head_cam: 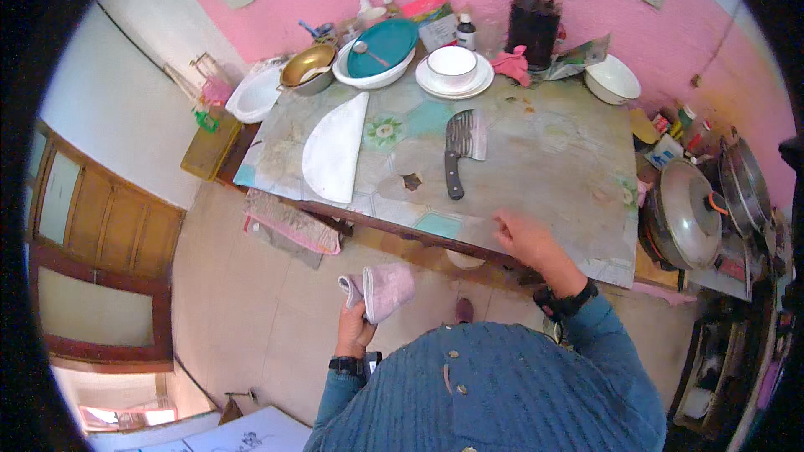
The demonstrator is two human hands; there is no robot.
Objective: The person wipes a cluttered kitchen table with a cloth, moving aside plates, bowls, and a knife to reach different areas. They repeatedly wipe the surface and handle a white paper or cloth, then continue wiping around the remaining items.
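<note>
My left hand [355, 328] grips a folded pinkish-grey cloth [389, 292] low in front of my body, short of the table's front edge. With bent fingers and nothing visible in it, my right hand [520, 237] is over the front edge of the table [553, 182]. A cleaver with a black handle [455, 174] lies on the patterned table cover, beyond and left of that hand, its blade pointing to the wall. To its left lies a white half-round sheet or board [336, 150], flat on the cover.
Along the pink wall stand a gold-coloured bowl [308, 64], a teal tray [383, 49] in a white basin, a white bowl on plates [452, 66], a dark bottle [466, 32], a dispenser jar [534, 19] and an enamel basin [612, 80]. A lidded wok [688, 213] is at the right.
</note>
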